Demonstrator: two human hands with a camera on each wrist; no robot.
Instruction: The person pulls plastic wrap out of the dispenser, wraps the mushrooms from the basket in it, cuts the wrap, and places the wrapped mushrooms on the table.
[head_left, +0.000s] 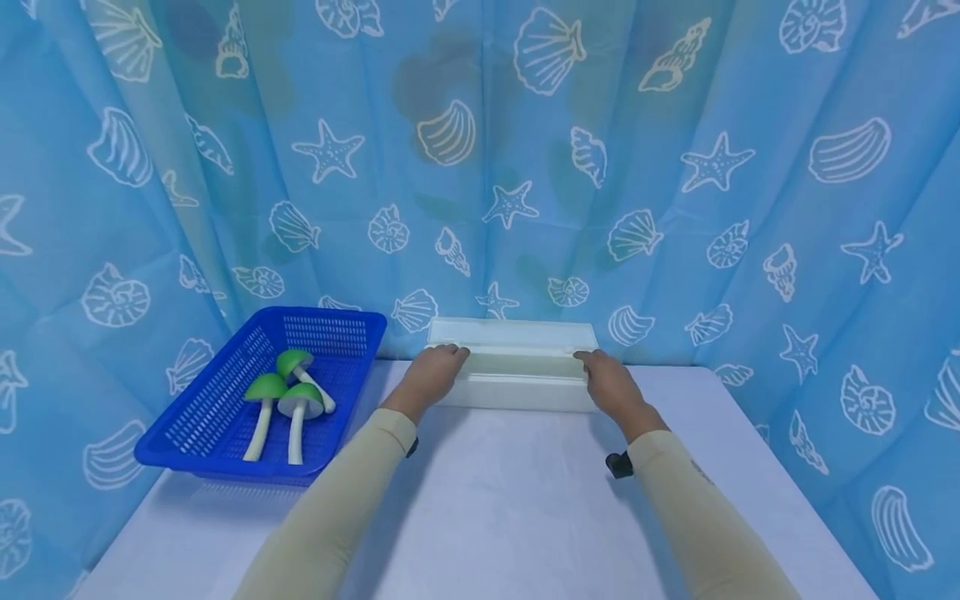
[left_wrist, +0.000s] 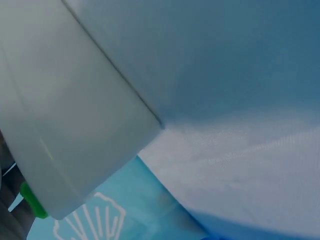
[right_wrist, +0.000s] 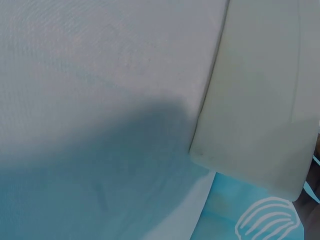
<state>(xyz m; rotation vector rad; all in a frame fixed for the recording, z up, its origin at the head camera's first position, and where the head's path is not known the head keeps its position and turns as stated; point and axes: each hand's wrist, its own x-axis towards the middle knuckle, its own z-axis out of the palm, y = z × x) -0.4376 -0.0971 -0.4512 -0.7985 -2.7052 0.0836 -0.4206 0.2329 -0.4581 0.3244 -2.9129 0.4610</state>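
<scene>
A long white box (head_left: 517,394) stands at the back of the table, its pale lid (head_left: 517,333) raised along the rear side. At the box's left end my left hand (head_left: 433,377) grips the upper edge, thumb toward the middle. My right hand (head_left: 613,387) holds the same edge at the right end. In the left wrist view, the box's smooth wall (left_wrist: 75,110) fills the left side, with a small green piece (left_wrist: 34,200) at its corner beside dark fingers. The right wrist view has the box's other end (right_wrist: 255,100); most of that hand is hidden.
On the left side of the table sits a blue plastic basket (head_left: 206,467) holding three toy mushrooms (head_left: 302,400) with green caps and white stems. A white cloth (head_left: 517,500) covers the table. Behind it hangs a blue curtain (head_left: 480,250) with shell and starfish prints.
</scene>
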